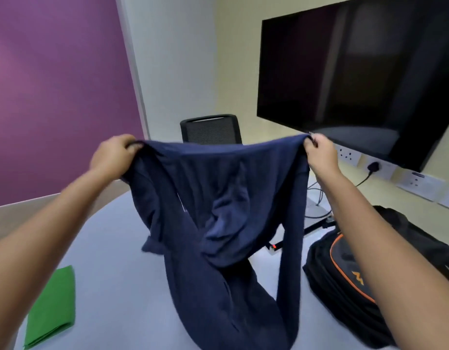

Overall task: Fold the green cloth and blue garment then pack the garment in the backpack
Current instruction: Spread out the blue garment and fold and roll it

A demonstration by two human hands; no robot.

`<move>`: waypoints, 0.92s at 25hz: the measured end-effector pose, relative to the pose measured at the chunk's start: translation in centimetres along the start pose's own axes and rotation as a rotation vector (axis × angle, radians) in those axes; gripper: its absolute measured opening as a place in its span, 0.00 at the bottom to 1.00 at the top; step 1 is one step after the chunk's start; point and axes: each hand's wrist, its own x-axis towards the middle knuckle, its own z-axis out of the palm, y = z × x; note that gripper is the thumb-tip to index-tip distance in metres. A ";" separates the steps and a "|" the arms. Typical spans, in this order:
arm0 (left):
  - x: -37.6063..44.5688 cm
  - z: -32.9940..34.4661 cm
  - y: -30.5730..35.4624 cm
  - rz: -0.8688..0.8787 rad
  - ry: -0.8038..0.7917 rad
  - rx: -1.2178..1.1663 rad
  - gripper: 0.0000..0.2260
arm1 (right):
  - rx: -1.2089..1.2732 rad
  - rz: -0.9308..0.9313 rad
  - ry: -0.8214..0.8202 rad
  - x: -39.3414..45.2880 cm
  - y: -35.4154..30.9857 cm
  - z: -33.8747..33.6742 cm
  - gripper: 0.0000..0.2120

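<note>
**Blue garment held up over the counter**

Green cloth (51,306) lies folded on the counter (122,286), far left. The left hand (112,155) grips one top corner of the blue garment (218,223). The right hand (319,154) pinches the other corner. The garment hangs down between them, its bottom near the counter. A black backpack (344,286) with orange trim sits on the right.

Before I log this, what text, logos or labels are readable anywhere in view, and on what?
Nothing can be read for certain.
backpack: an orange mark, perhaps part of a logo, cut off by the right forearm; unreadable.
wall notices: small print, too blurred to read.
monitor: a tiny mark on the bottom edge, too small to read.
blue garment and green cloth: no text visible.
</note>
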 end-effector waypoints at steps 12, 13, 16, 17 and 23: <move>3.4 -6.0 5.0 0.224 0.368 -0.294 0.13 | 0.078 -0.192 0.010 7.8 -6.2 -7.2 0.07; 2.7 -4.5 4.8 0.219 0.336 -0.192 0.12 | 0.048 -0.138 -0.033 7.8 -4.7 -6.8 0.08; 0.9 -3.2 4.8 0.277 0.323 0.072 0.12 | -0.088 -0.129 0.025 6.5 -2.0 -6.6 0.11; 1.1 -4.0 5.1 0.307 0.382 0.106 0.13 | -0.070 -0.177 0.077 6.1 -2.2 -7.1 0.11; 2.7 -9.4 5.8 0.383 0.665 -0.307 0.12 | 0.317 -0.381 0.199 6.0 -6.8 -11.6 0.08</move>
